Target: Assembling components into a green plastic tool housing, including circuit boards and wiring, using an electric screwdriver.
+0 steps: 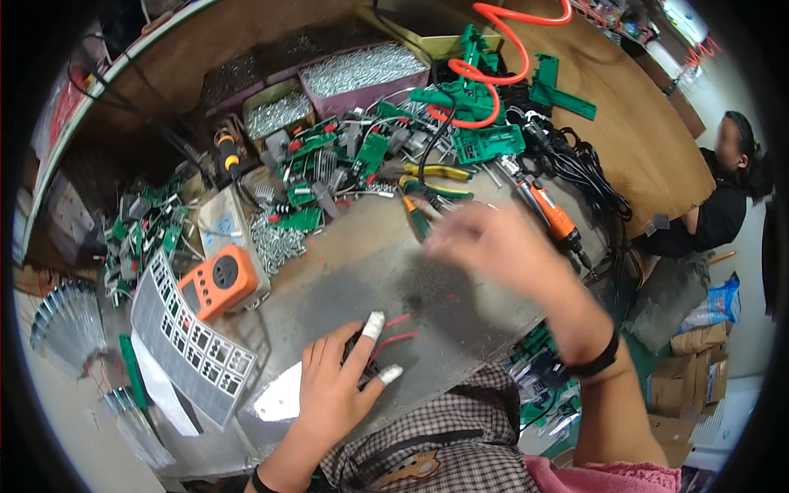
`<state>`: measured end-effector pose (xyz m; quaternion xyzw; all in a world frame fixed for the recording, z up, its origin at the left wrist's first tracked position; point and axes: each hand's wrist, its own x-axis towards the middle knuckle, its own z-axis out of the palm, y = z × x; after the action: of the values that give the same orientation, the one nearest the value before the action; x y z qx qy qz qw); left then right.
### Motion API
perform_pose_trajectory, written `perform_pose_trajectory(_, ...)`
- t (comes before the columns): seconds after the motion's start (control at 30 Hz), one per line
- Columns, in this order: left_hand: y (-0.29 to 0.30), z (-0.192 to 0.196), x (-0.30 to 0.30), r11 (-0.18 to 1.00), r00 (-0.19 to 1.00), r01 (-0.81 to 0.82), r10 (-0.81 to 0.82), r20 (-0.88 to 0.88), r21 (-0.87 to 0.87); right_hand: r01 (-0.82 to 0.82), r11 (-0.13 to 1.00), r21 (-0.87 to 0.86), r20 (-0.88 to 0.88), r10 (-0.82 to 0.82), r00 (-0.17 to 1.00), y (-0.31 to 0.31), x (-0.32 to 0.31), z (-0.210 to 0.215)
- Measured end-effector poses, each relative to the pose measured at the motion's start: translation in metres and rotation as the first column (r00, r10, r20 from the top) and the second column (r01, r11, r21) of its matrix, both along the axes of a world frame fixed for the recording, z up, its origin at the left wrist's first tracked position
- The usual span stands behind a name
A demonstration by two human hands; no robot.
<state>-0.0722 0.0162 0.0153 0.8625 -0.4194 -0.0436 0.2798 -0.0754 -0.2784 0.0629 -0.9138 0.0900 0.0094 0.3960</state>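
My left hand (333,382), white tape on two fingertips, lies spread over a pale metal plate (279,396) at the bench's near edge. Two red wires (398,337) stick out past its fingers from a dark part mostly hidden under the hand. Farther right, my right hand (481,242) hovers over the bench, smeared by motion, its fingers bent; I cannot make out what they hold, if anything. Just beyond its fingertips are a green-and-orange handled tool (416,218) and yellow-green pliers (444,172). An orange electric screwdriver (549,211) lies to its right.
Heaped green circuit boards (316,164) and loose screws (279,244) cover the back and left. Screw bins (362,76) stand behind them. An orange meter (219,282) and a label sheet (193,341) sit left. A coiled red hose (522,49) hangs above; a person (711,193) is at far right.
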Motion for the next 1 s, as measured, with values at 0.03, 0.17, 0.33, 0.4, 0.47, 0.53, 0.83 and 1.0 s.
perform_pose_trajectory(0.03, -0.005, 0.003, 0.000, 1.000, 1.000, 0.007, -0.007, -0.023, -0.004, 0.220, 0.903, -0.369, 0.308, -0.104, 0.946, -0.039, 0.010, -0.005)
perform_pose_trajectory(0.17, -0.019, 0.003, -0.001, 0.999, 0.998, 0.042, -0.041, 0.037, -0.031, 0.264, 0.539, -0.800, 0.390, 0.131, 0.912, -0.161, 0.032, -0.046)
perform_pose_trajectory(0.33, -0.010, 0.002, 0.002, 0.999, 0.999, 0.039, -0.040, 0.028, 0.038, 0.190, 0.715, -0.672, 0.456, 0.199, 0.867, -0.173, 0.027, -0.009)
perform_pose_trajectory(0.4, -0.012, 0.008, 0.000, 1.000, 1.000, 0.011, -0.011, 0.027, -0.008, 0.278, 0.831, -0.482, 0.546, 0.037, 0.837, -0.178, 0.001, 0.002)
perform_pose_trajectory(0.47, -0.011, 0.015, -0.002, 0.998, 1.000, -0.018, 0.019, 0.025, -0.055, 0.541, 0.654, 0.528, 0.185, -0.711, 0.679, -0.168, -0.027, 0.005)
perform_pose_trajectory(0.53, -0.003, 0.022, 0.003, 0.982, 0.996, -0.015, 0.033, 0.088, -0.188, 0.304, 0.278, 0.911, -0.007, -0.727, 0.686, -0.149, -0.059, 0.004)
perform_pose_trajectory(0.83, -0.015, 0.051, 0.004, 0.791, 0.783, -0.175, -0.249, -0.570, -0.586, -0.149, 0.984, 0.101, 0.135, 0.134, 0.982, 0.000, -0.003, 0.021)
perform_pose_trajectory(1.0, 0.005, 0.044, 0.003, 0.831, 0.854, -0.331, 0.062, -0.517, -0.447, 0.074, 0.713, -0.698, 0.302, 0.198, 0.932, -0.115, 0.082, -0.041)
